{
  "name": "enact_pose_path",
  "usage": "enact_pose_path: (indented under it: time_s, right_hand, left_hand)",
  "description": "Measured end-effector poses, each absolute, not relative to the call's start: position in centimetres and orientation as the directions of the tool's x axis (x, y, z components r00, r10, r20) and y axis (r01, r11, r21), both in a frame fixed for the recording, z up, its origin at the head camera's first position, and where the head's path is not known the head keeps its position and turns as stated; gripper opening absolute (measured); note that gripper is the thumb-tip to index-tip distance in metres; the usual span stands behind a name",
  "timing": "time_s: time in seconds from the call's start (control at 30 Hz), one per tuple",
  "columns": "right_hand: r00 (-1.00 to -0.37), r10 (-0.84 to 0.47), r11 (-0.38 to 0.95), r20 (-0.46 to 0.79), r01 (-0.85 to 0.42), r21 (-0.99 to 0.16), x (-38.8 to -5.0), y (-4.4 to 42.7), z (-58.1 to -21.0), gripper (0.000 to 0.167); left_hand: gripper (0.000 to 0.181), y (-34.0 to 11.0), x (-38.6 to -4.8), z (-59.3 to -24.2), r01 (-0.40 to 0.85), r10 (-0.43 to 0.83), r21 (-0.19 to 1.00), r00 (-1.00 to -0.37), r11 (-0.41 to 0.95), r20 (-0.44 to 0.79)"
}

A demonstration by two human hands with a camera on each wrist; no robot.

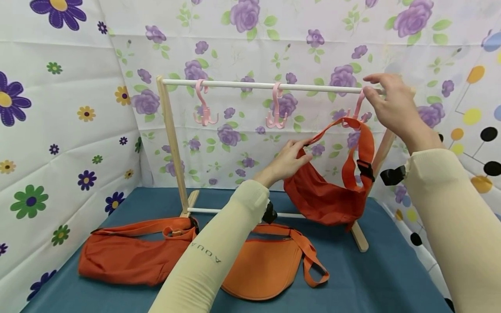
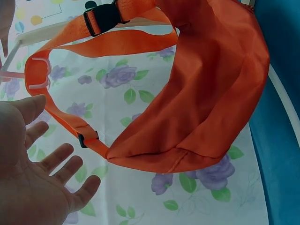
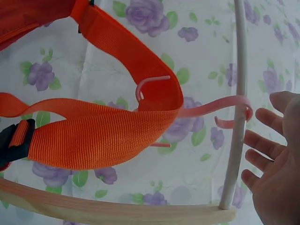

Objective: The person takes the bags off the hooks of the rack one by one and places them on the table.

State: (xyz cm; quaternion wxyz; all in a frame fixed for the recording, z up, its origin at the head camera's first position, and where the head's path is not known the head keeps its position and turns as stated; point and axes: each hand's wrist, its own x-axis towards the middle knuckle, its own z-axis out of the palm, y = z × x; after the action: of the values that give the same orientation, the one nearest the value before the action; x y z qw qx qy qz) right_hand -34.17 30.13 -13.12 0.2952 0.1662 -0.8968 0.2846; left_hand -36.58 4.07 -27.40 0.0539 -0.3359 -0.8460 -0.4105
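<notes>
A red-orange waist bag (image 1: pixel 325 195) hangs by its strap (image 3: pixel 93 136) from the rightmost pink hook (image 3: pixel 206 108) on a white rail (image 3: pixel 239 56). Its black buckle (image 2: pixel 104 19) is fastened. My left hand (image 1: pixel 285 161) is beside the bag's left end; in the left wrist view its fingers are spread, apart from the strap, holding nothing. Up at the rail's right end is my right hand (image 1: pixel 393 102), fingers loosely extended near the top of that hook. The right wrist view shows it gripping nothing.
Two more pink hooks, one left (image 1: pixel 204 108) and one central (image 1: pixel 276 108), hang on the rail. A red-orange bag (image 1: pixel 121 258) and a flat orange bag (image 1: pixel 262 269) lie on the blue cloth (image 1: pixel 375 278). Wooden posts (image 1: pixel 172 143) hold the rail before a flowered backdrop.
</notes>
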Motion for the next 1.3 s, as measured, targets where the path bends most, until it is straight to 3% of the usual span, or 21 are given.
enact_pose_path:
  time_s: [0.3,0.67,1.0,1.3]
  right_hand:
    - [-0.794,-0.155,0.805,0.587,-0.446,-0.391,-35.3,29.9,-12.5,0.054]
    - [-0.795,-0.216,0.883,0.567,-0.407,-0.234,-36.7,29.7,-12.2,0.062]
    - [-0.826,-0.247,0.931,0.507,-0.348,-0.113,-37.3,29.8,-12.4,0.058]
    - [-0.801,-0.229,0.926,0.553,-0.355,-0.130,-38.1,29.7,-12.8,0.058]
  left_hand:
    - [0.061,5.0,-36.4,-26.5,0.586,0.514,0.665,-0.789,0.464,0.337]
    - [0.063,5.6,-37.2,-26.0,0.570,0.496,0.683,-0.801,0.458,0.336]
    - [0.062,5.8,-37.6,-26.3,0.569,0.504,0.673,-0.801,0.472,0.324]
    - [0.065,6.0,-38.3,-26.5,0.558,0.504,0.667,-0.809,0.493,0.304]
